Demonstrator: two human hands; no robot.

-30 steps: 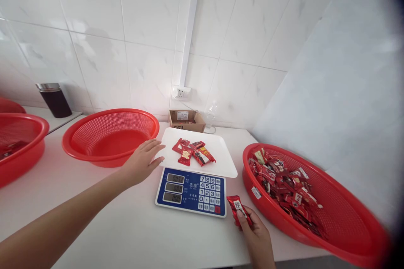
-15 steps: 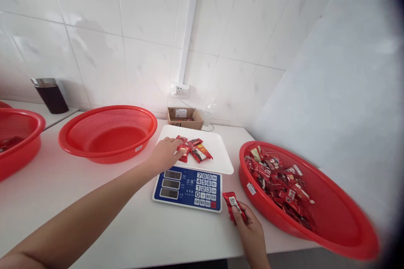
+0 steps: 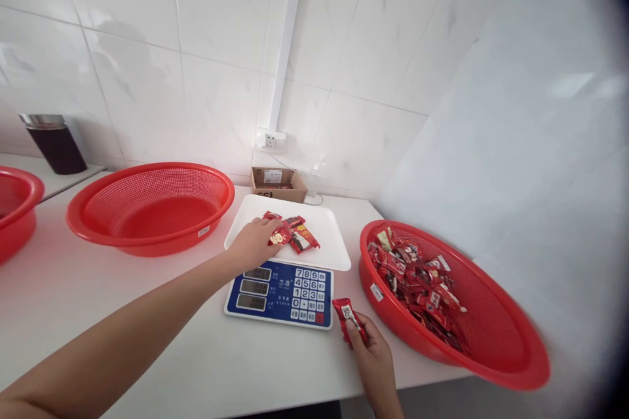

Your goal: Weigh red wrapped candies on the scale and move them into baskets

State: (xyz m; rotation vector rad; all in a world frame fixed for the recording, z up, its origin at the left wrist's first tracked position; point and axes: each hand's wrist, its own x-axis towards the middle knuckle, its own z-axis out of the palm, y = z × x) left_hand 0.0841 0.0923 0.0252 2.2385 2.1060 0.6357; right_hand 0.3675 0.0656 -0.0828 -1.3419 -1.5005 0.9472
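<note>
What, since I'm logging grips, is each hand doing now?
Left hand: fingers over red packets on the white tray; grip unclear.
Right hand: closed, holding a single red packet.

I seem to be in a small packing or weighing room. At the centre a digital scale (image 3: 278,294) sits on my white bench (image 3: 167,353), with a basket of wrapped sweets (image 3: 455,301) at the lower right and another red basket (image 3: 152,209) left of centre. Pale tiles (image 3: 221,19) and a wall socket (image 3: 270,139) fill the upper middle.
</note>
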